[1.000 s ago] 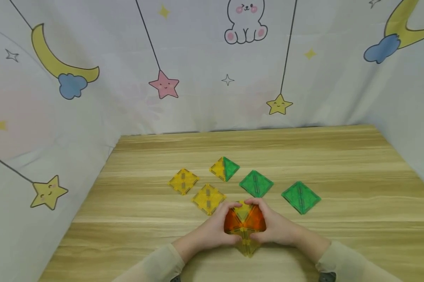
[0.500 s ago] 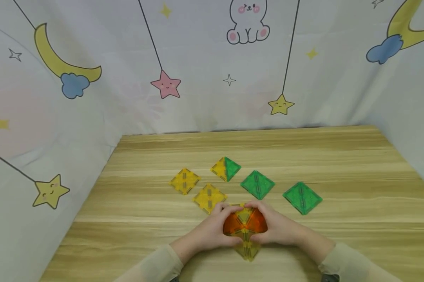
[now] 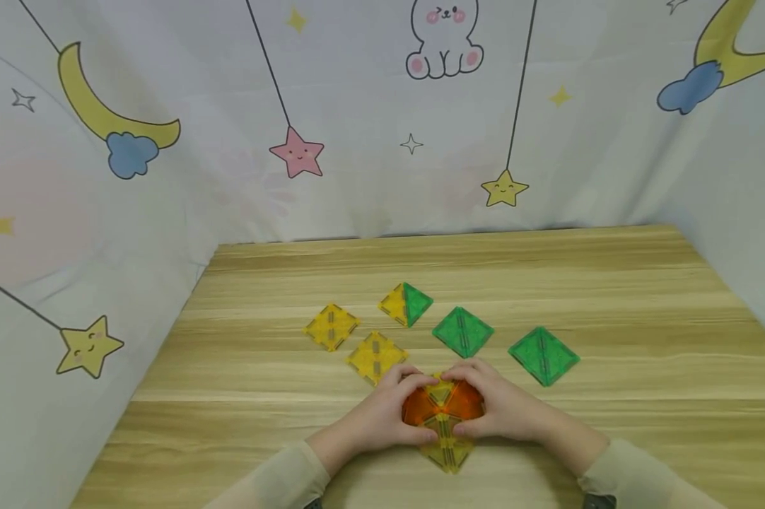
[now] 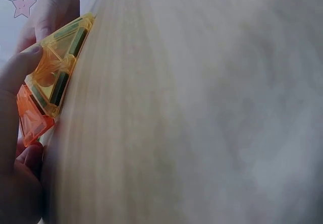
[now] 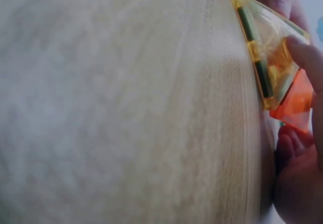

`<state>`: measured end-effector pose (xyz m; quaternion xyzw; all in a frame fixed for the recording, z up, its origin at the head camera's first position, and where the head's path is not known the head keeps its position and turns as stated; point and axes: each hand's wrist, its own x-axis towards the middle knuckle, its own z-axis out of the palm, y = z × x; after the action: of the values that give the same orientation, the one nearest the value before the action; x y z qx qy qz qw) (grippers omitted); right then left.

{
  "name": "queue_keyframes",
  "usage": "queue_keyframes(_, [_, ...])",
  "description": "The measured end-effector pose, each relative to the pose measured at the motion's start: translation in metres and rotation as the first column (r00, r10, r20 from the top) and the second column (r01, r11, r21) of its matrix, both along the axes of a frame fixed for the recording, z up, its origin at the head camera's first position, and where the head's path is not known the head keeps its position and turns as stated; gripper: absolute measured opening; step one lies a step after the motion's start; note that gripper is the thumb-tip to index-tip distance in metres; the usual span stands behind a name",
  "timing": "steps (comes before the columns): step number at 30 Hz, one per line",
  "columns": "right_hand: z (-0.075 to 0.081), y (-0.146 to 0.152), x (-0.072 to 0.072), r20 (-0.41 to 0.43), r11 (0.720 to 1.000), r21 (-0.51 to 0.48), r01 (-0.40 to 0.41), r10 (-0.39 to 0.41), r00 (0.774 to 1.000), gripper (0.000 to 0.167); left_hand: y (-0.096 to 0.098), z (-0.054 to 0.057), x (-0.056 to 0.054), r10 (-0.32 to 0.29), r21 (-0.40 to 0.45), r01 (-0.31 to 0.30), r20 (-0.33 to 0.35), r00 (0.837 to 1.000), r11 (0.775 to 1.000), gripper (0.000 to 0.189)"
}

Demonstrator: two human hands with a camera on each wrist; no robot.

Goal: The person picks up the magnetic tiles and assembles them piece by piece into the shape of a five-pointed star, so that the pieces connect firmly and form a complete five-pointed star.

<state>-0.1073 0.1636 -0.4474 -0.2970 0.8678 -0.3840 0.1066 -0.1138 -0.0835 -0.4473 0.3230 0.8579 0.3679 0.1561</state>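
Both hands cup a built shape of see-through magnetic tiles point(image 3: 447, 428), yellow at front and back and orange on the sides, low over the table's near part. My left hand point(image 3: 389, 410) grips its left side, thumb on the yellow front and fingers curled round the back. On the other side my right hand point(image 3: 500, 406) holds it the same way. In the left wrist view a yellow triangular tile point(image 4: 58, 45) stands slanted, with an orange tile point(image 4: 33, 115) beside it. The right wrist view shows the thumb pressed on the yellow tile point(image 5: 260, 45).
Behind the hands, flat diamonds of paired triangles lie on the wooden table point(image 3: 230, 424): a left yellow diamond point(image 3: 331, 327), a nearer yellow diamond point(image 3: 376, 358), a yellow-green diamond point(image 3: 406, 305), and green diamonds point(image 3: 463, 331) further right. A printed curtain point(image 3: 370, 191) hangs behind.
Both hands and the tile shape have shifted slightly toward the near edge, hands still round it. The diamonds on the table have stayed in place.
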Motion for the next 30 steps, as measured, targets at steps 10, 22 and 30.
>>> queue_keyframes(10, [0.001, 0.005, 0.001, -0.045, 0.996, 0.083, -0.015, 0.018, 0.999, 0.064, 0.003, 0.001, 0.001, 0.003, -0.072, -0.007, -0.053, 0.999, 0.997, 0.063])
queue_keyframes(22, [-0.007, 0.005, 0.004, -0.133, 0.998, 0.063, 0.025, -0.017, 0.991, 0.060, 0.001, -0.003, 0.001, -0.030, -0.074, 0.021, -0.120, 0.992, 0.997, 0.062])
queue_keyframes(30, [-0.008, 0.005, 0.005, -0.160, 0.998, 0.055, 0.030, -0.021, 0.987, 0.059, 0.002, -0.006, 0.003, -0.023, -0.049, 0.017, -0.129, 0.991, 0.999, 0.062])
